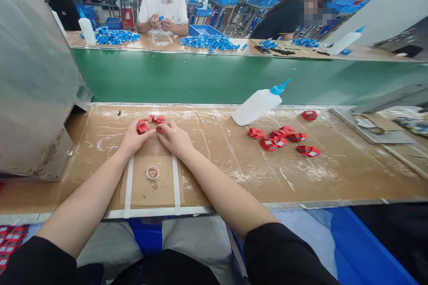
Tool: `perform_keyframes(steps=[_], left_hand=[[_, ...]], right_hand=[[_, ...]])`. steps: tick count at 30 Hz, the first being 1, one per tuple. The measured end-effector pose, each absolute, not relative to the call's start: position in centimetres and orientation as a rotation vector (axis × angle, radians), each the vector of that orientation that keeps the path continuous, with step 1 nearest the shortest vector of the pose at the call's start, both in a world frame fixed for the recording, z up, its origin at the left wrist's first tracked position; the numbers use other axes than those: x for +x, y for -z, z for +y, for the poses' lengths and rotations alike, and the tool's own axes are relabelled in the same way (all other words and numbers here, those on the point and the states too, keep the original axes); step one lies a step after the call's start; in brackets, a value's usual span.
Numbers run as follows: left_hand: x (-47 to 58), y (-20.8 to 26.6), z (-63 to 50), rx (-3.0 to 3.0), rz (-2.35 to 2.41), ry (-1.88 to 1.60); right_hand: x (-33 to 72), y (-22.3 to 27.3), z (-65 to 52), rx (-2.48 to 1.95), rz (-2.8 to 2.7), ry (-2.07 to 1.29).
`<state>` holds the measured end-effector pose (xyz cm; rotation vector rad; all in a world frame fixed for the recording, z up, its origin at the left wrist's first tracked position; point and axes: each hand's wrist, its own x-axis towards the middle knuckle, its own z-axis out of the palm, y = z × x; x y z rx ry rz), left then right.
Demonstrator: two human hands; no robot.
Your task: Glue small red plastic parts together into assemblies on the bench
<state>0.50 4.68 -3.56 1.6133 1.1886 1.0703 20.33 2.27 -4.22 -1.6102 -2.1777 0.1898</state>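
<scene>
My left hand (131, 137) is closed on a small red plastic part (143, 127) with a grey patch, held between thumb and fingers just above the table. Close beside it, my right hand (177, 140) has its fingers curled around a small reddish piece (159, 129), mostly hidden by the fingertips. Just beyond both hands, more red parts (157, 119) lie on the tabletop. Nearer my body, a small round clear cup (153, 173) sits on a taped cardboard mat (150, 193).
A white squeeze bottle (257, 106) with a blue nozzle leans at right, near several loose red parts (274, 139). A metal housing (36, 75) bounds the left side. Across a green divider (187, 75), people sit by piles of blue parts (210, 42). A blue bin (364, 245) is below right.
</scene>
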Motion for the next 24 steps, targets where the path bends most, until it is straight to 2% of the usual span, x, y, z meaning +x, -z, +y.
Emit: perform_keyframes(steps=[11,14,19,24], left_hand=[[0.6,2.9,5.2,1.653,1.237,-1.002],[0.8,2.6,5.0,1.621,1.203,-1.003],[1.1,1.9,4.4,1.641,1.156,-0.925],[1.0,2.0,4.5,1.727,1.178,-0.872]], right_hand=[[21.6,3.6,2.7,-1.557,-2.305,-0.146],[22.1,3.6,2.8,-1.476,-2.211,-0.340],[22.2,4.4,3.6,-1.144,-1.600,-0.849],[21.9,4.8,4.3,-0.863,-1.256,-1.111]])
